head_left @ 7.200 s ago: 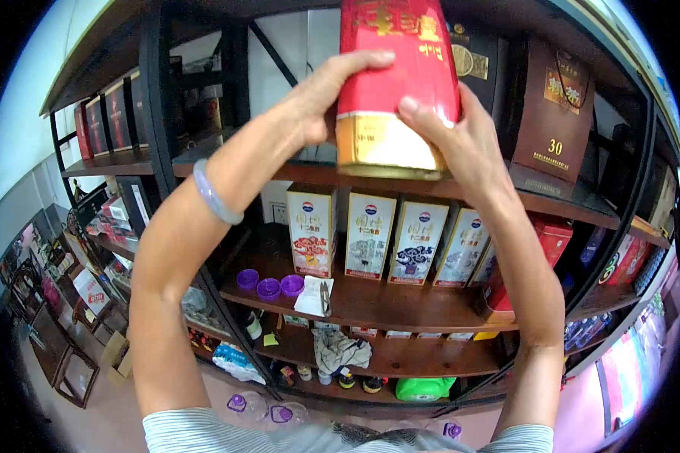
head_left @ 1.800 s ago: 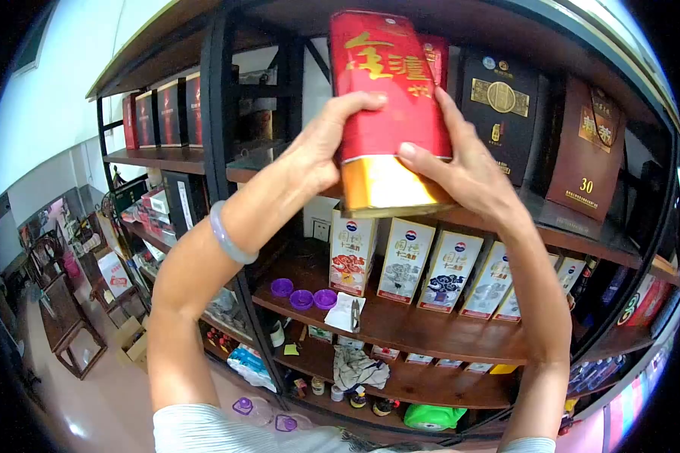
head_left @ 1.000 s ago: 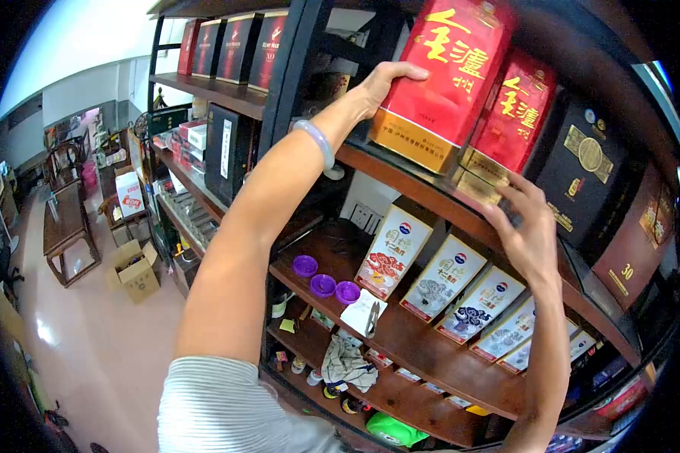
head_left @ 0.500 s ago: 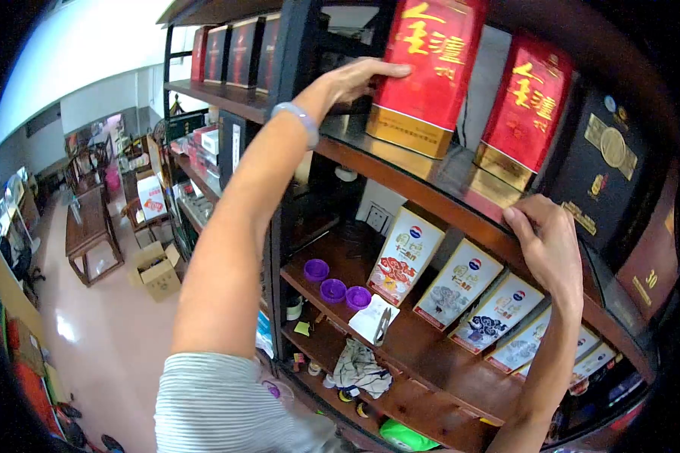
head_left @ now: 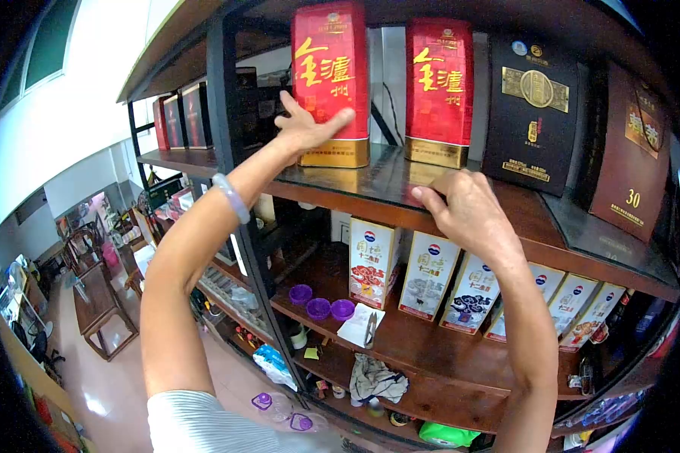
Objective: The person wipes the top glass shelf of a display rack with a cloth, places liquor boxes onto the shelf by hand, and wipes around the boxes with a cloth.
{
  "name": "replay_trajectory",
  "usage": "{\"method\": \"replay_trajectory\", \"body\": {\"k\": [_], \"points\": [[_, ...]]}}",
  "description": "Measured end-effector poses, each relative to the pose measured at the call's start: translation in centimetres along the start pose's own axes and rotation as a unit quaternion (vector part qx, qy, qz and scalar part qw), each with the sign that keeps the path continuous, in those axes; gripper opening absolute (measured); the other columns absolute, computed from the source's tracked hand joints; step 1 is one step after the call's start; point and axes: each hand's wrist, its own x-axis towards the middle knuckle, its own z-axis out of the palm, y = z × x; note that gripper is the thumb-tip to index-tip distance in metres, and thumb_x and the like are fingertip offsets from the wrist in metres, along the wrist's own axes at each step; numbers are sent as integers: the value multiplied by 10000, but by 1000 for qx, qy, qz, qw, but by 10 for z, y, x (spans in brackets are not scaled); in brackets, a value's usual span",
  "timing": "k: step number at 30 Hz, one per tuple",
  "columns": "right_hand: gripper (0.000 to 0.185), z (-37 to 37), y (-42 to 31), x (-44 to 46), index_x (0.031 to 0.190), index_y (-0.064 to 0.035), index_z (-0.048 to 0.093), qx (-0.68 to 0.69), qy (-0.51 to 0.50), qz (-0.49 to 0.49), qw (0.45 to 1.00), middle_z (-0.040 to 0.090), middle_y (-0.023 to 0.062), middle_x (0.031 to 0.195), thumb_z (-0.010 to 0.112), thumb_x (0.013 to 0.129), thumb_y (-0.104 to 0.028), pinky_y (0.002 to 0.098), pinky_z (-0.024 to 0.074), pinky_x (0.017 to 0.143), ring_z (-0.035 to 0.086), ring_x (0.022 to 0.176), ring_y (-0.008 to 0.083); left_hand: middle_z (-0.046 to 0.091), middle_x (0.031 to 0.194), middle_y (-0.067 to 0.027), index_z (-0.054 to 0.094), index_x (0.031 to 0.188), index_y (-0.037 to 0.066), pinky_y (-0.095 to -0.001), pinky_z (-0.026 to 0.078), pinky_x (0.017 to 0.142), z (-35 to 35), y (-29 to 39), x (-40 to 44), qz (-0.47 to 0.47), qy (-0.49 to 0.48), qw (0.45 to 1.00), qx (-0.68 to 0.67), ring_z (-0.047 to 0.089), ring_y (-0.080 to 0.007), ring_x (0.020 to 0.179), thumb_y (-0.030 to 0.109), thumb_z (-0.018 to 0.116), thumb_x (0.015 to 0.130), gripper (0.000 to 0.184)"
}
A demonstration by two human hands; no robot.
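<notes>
On the upper shelf (head_left: 385, 198) two red boxes with gold lettering stand upright, a left one (head_left: 329, 102) and a right one (head_left: 439, 106), with a gap between them. My left hand (head_left: 310, 130) is at the lower left of the left red box, thumb across its front and fingers spread. Past the shelf's front edge, below the right red box, my right hand (head_left: 465, 208) hangs with its fingers curled and the thumb out; I see nothing in it. A black box (head_left: 531, 113) stands to the right of the red boxes.
A brown bag marked 30 (head_left: 631, 155) stands at the shelf's right end. The shelf below holds several white boxes (head_left: 429, 275), purple cups (head_left: 318, 308) and a white paper (head_left: 360, 325). A black upright post (head_left: 230, 113) is left of my left hand. Wooden furniture (head_left: 102, 309) stands further left.
The red box that both hands held now stands on the shelf, apart from the other. My right hand has let go and moved below it. My left hand's fingers have spread.
</notes>
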Motion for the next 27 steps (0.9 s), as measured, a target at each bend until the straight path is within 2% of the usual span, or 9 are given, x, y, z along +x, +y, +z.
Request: {"method": "replay_trajectory", "body": {"k": [3,4,7,8,11,17,18,20,27], "points": [[336,2,3,-1,659,72,628,-13,19,-35,999,577,293,649,618,841,-211,485,499,659,605,688,444,169,1343,-403,-213,1349,-93,-532,323,1001,23,9,5,-18,12,991,134,337,-470,1226,779,694,493,1521],[347,2,5,-2,646,77,625,-20,28,-45,998,579,286,636,622,839,-212,482,502,659,609,682,443,202,1337,-395,-212,1336,-111,-480,351,997,31,14,12,-35,44,983,174,382,-451,1204,753,719,489,1527],[354,4,6,-2,643,84,622,-8,23,-51,998,579,288,631,625,838,-212,478,503,656,612,672,444,244,1336,-379,-205,1330,-128,-426,364,1006,25,25,11,-40,14,979,201,411,-425,1198,724,741,488,1526],[355,4,6,-3,638,86,622,-18,29,-60,998,582,290,635,625,838,-207,475,503,655,615,665,442,268,1344,-364,-204,1326,-138,-398,361,1021,23,27,9,-53,4,980,189,420,-410,1206,724,739,482,1531],[351,3,5,-3,640,85,625,-6,28,-65,997,582,294,639,623,839,-203,474,502,660,615,664,441,247,1365,-361,-206,1326,-138,-398,345,1039,28,20,25,-34,-34,987,151,382,-410,1245,743,730,467,1546],[344,-2,3,-3,677,64,624,0,10,-39,999,580,266,663,606,860,-227,467,467,653,600,685,412,171,1394,-384,-242,1320,-131,-397,312,1062,62,7,70,-3,-52,980,194,322,-421,1284,778,713,442,1584],[358,0,5,-3,634,87,624,9,24,-54,998,583,295,641,623,841,-204,472,502,657,616,662,440,157,1398,-385,-247,1320,-128,-396,308,1065,66,5,76,-4,-61,980,190,319,-423,1286,785,708,440,1587],[360,0,5,-3,637,89,624,10,18,-58,998,582,294,637,624,842,-207,474,500,664,615,665,438,129,1406,-387,-258,1318,-123,-395,299,1070,69,1,84,-7,-77,981,181,312,-425,1289,798,698,438,1593],[367,1,5,-3,650,91,623,-10,30,-66,997,577,300,637,622,846,-219,489,487,698,603,684,450,117,1408,-383,-271,1317,-114,-434,332,1050,72,-3,94,-5,-112,978,176,308,-422,1291,814,678,444,1588]]}}
